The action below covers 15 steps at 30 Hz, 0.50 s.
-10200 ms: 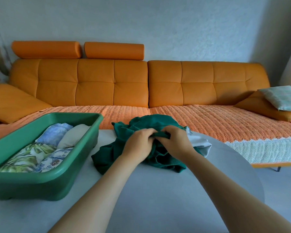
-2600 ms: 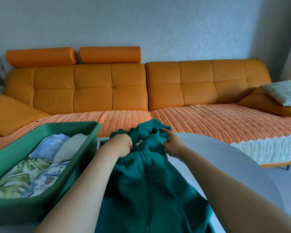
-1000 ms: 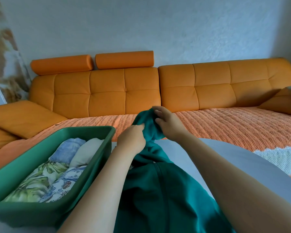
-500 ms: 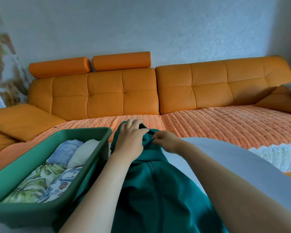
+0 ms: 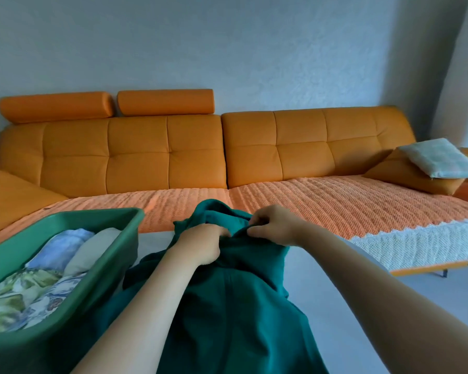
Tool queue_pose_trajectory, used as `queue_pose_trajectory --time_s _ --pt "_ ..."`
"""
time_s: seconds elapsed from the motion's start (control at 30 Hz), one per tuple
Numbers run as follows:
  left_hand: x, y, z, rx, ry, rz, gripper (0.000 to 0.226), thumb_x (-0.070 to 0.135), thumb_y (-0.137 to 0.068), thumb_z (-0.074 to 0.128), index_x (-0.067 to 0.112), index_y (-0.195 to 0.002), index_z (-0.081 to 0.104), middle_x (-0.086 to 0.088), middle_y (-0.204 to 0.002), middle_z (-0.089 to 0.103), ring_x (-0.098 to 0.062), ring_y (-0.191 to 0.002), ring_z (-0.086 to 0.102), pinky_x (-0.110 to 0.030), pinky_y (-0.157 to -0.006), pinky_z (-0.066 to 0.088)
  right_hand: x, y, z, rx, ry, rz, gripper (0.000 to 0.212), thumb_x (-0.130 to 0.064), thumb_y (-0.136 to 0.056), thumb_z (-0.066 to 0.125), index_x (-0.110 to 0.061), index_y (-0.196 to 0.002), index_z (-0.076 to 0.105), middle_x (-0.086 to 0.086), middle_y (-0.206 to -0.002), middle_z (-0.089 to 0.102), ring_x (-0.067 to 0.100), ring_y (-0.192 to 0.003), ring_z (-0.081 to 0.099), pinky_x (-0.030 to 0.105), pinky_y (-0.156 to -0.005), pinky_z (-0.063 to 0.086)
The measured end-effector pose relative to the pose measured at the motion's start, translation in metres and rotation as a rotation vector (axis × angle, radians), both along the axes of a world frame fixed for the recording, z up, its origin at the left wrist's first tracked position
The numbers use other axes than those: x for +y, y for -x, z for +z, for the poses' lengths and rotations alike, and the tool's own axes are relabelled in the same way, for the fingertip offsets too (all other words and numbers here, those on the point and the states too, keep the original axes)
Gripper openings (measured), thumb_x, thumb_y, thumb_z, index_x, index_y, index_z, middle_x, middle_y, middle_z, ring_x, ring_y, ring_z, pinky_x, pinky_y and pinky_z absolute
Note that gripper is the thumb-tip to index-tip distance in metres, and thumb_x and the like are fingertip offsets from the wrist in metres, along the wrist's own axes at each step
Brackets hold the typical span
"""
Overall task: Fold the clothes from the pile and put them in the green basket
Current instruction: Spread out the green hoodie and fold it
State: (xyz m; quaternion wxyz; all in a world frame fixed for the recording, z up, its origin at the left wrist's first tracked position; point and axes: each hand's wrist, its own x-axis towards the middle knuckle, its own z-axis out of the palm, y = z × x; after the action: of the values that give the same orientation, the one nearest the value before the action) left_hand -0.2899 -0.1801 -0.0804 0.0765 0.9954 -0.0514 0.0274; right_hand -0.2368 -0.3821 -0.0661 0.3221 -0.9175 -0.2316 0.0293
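Note:
A dark green zip jacket [image 5: 235, 314] lies spread lengthwise on the grey table [image 5: 330, 306], its hood end bunched at the far side. My left hand [image 5: 200, 245] grips the cloth near the collar. My right hand [image 5: 274, 225] pinches the hood fabric just to the right of it. The green basket [image 5: 73, 309] stands at the left, touching the jacket's edge. Inside it lie folded clothes [image 5: 38, 279]: light blue, cream and two leafy printed pieces. No other loose pile shows on the table.
A long orange sofa [image 5: 195, 152] with a woven orange throw [image 5: 335, 206] runs behind the table. An orange cushion with a pale checked pillow [image 5: 438, 157] sits at its right end. Bare table surface lies right of the jacket.
Both hands have stayed at the hood end, and the right hand has shifted right and now pinches the fabric. The hood has been lowered from its raised position. The view has swung right.

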Motion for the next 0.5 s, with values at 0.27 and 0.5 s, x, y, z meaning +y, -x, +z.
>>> queue_pose_trajectory --time_s 0.27,0.5 --pt "-0.010 0.013 0.000 -0.069 -0.025 0.088 0.051 0.007 -0.093 0.039 0.031 -0.135 0.054 0.002 -0.136 0.050 -0.023 -0.114 0.050 -0.036 -0.083 0.043 -0.043 0.011 -0.033 0.271 0.145 -0.074 0.037 -0.004 -0.086 0.046 -0.013 -0.112 0.071 0.006 -0.112 0.068 0.023 -0.107 0.060 0.037 -0.096 0.051" --pt "-0.045 0.020 0.007 -0.128 0.378 -0.275 0.060 0.037 -0.096 0.059 0.043 -0.149 0.032 0.014 -0.153 0.040 -0.011 -0.140 0.036 -0.033 -0.114 0.031 -0.023 0.023 -0.011 0.130 -0.303 -0.092 0.034 -0.033 -0.097 0.061 -0.001 -0.102 0.068 0.012 -0.084 0.062 0.021 -0.077 0.054 0.038 -0.071 0.044"
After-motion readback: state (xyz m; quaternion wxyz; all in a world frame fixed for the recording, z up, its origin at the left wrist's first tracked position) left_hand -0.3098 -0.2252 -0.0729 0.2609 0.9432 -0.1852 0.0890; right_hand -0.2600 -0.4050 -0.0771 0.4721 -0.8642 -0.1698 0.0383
